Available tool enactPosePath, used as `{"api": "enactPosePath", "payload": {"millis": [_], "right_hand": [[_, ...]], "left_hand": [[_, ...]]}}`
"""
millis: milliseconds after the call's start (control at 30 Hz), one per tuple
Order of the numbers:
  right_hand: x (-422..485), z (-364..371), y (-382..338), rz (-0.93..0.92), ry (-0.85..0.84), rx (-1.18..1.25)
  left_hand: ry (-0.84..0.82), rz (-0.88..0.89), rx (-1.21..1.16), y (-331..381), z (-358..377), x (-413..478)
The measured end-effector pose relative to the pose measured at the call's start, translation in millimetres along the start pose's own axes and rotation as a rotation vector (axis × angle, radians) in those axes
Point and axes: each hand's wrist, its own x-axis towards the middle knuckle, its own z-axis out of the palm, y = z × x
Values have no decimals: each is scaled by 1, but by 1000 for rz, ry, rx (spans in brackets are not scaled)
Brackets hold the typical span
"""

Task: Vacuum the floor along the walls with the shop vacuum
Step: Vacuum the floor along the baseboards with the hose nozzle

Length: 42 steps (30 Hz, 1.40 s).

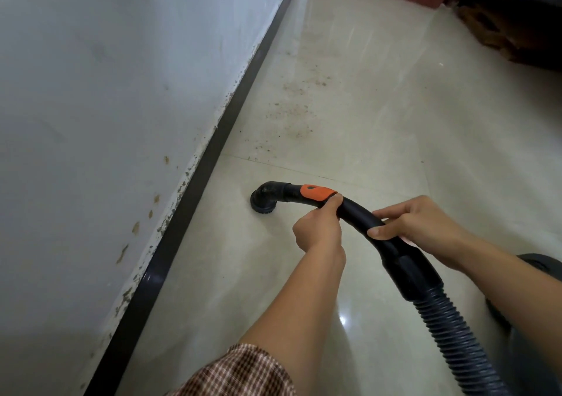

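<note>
Head view: I am gripping the hose (356, 211) with left hand (317, 228) and right hand (424, 228), aiming the nozzle (264, 200) flat toward the grit (289, 112) along the floor's (410, 115) wall edge.

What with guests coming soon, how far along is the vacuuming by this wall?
Partly done. The floor nearest the person looks free of grit. Right now the left hand and right hand both grip the pipe, its round nozzle down at the floor near the skirting. The brown crumbs scattered ahead along the wall are yet to be picked up.
</note>
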Motion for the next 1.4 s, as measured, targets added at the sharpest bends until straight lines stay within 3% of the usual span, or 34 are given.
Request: {"api": "enactPosePath", "payload": {"millis": [800,1200,1400], "right_hand": [[31,67,-34,-65,-89,57],[51,58,-74,-21,42,-54],[56,58,-101,-26,76,-173]], "left_hand": [[111,115,-81,48,-50,33],[182,-23,-109,93,-2,38],[66,-92,-115,117,-2,47]]}}
